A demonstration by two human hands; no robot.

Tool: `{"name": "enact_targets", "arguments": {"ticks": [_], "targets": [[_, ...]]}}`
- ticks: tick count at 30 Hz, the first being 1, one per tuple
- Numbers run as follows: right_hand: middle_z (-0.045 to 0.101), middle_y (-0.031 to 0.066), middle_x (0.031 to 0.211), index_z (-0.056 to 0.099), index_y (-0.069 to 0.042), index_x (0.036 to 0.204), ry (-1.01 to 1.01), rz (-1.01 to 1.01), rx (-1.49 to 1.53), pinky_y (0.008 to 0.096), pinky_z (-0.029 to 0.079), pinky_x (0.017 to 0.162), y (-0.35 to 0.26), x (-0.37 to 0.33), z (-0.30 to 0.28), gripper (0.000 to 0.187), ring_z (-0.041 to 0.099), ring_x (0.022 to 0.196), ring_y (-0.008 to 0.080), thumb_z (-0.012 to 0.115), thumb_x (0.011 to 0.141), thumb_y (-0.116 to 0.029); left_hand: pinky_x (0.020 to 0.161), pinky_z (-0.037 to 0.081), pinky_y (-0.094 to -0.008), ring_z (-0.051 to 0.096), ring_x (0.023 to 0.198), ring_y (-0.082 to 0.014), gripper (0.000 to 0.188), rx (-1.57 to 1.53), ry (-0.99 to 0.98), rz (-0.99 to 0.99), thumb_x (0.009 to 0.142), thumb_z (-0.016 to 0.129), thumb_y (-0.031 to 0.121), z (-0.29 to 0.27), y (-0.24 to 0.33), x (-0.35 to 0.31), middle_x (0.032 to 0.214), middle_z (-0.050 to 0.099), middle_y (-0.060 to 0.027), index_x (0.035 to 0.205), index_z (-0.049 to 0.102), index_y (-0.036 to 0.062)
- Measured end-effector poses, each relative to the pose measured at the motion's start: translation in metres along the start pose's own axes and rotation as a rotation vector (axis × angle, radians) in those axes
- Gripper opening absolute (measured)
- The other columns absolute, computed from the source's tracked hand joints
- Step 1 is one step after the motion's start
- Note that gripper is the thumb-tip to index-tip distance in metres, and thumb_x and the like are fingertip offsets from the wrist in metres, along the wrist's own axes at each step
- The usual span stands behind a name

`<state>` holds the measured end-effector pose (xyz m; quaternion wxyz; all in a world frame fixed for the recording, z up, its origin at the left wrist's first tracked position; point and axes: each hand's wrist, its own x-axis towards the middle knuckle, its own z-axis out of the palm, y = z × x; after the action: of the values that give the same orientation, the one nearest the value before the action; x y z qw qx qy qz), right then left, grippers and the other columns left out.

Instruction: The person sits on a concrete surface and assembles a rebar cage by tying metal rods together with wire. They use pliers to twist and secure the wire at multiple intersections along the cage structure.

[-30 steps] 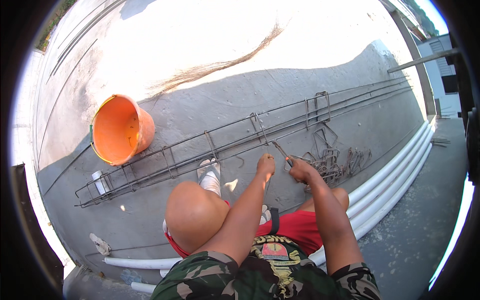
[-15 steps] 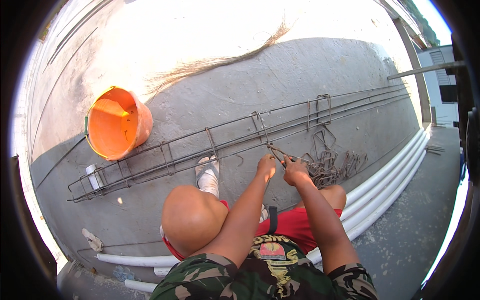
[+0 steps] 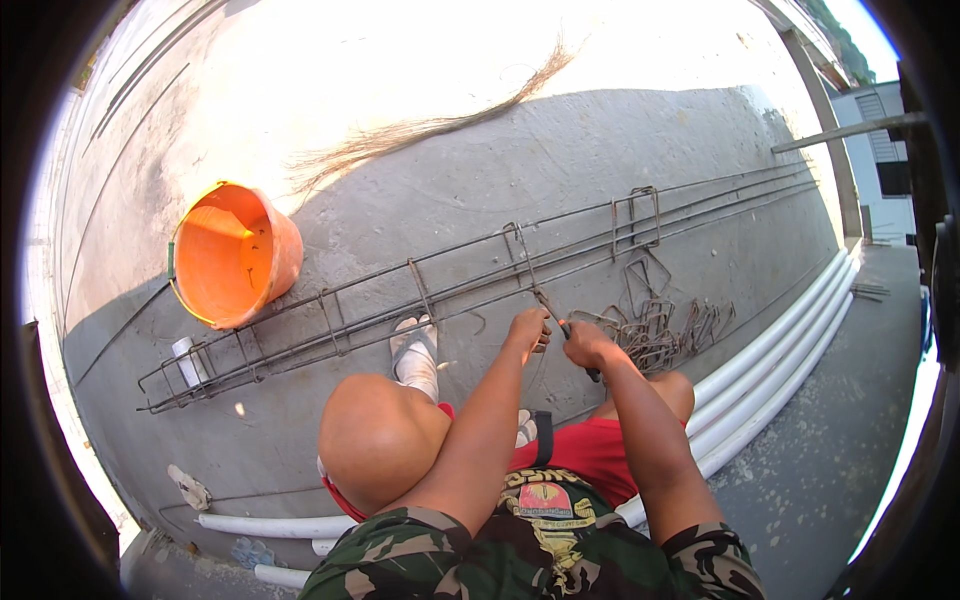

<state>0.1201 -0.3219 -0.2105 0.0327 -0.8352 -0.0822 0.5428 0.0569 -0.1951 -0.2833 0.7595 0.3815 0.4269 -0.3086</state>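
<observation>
Long-jawed pincers [image 3: 546,304] with dark handles are gripped in my right hand [image 3: 588,346], their jaws pointing at the near bar of a long rebar cage [image 3: 420,290]. Just left of them is my left hand [image 3: 529,332], its fingers curled closed; whatever lies within them is too small to make out. The cage runs diagonally over the concrete floor, with square stirrups [image 3: 523,258] around its bars. A pile of loose bent stirrups [image 3: 655,335] lies just beyond my right hand.
An orange bucket [image 3: 280,250] stands behind the cage's left end, near a white cylinder [image 3: 188,362]. A bundle of thin wire [image 3: 440,128] lies farther out. White pipes [image 3: 765,358] run along my right side. My sandalled foot [image 3: 414,350] is beside the cage.
The pincers' handles have closed together and swung more upright in my right hand. My left hand stays close by, its fingers still curled.
</observation>
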Motion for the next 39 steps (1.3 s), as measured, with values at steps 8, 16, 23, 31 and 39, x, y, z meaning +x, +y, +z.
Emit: {"name": "enact_targets", "arguments": {"ticks": [8,16,23,31,39], "targets": [[0.064,0.0106,0.08,0.058,0.0,0.106,-0.527,-0.124,1.549,0.0346,0.055,0.05,0.019,-0.013,0.03,0.034,0.065,0.063,0.021,0.055,0.096,-0.032,0.054,0.053,-0.0391,0.062,0.069,-0.0228,0.033,-0.282,-0.087,-0.069,0.088,0.065,0.026,0.009,-0.001,0.012,0.087,0.059,-0.0138,0.105,0.053,0.0012],[0.059,0.0215,0.111,0.049,0.004,0.125,0.309,-0.164,0.143,0.0406,0.055,0.064,0.026,-0.029,0.038,0.089,0.066,0.078,0.0259,0.082,0.061,-0.048,0.05,0.054,-0.0379,0.062,0.071,-0.0254,0.035,-0.309,0.148,-0.006,0.084,0.064,0.006,0.048,0.002,0.008,0.097,0.055,-0.0166,0.108,0.041,-0.0036],[0.06,0.0226,0.099,0.052,0.004,0.109,0.629,0.081,-0.098,0.0505,0.049,0.08,0.002,-0.013,0.072,0.034,0.062,0.088,0.0415,0.053,0.082,-0.017,0.053,0.051,-0.0376,0.061,0.068,-0.0219,0.04,-0.303,0.201,0.032,0.085,0.067,0.014,0.049,-0.014,0.035,0.093,0.055,-0.0144,0.113,0.042,-0.0027],[0.063,0.0155,0.075,0.056,0.0,0.099,0.11,-0.083,0.231,0.0458,0.052,0.066,0.067,0.034,0.086,0.024,0.064,0.074,0.0344,0.055,0.085,-0.019,0.058,0.05,-0.0401,0.056,0.069,-0.0202,0.054,-0.063,0.19,-0.034,0.076,0.076,0.033,0.035,-0.005,0.013,0.087,0.057,-0.0114,0.107,0.045,0.0015],[0.065,0.0137,0.087,0.058,-0.004,0.105,-0.639,-0.062,1.568,0.0433,0.054,0.061,0.045,0.006,0.063,0.028,0.066,0.072,0.0266,0.057,0.087,-0.026,0.049,0.053,-0.0415,0.062,0.075,-0.0232,0.039,-0.251,-0.056,-0.121,0.081,0.074,0.027,0.02,-0.004,0.019,0.085,0.06,-0.0114,0.101,0.052,0.0014]]}}
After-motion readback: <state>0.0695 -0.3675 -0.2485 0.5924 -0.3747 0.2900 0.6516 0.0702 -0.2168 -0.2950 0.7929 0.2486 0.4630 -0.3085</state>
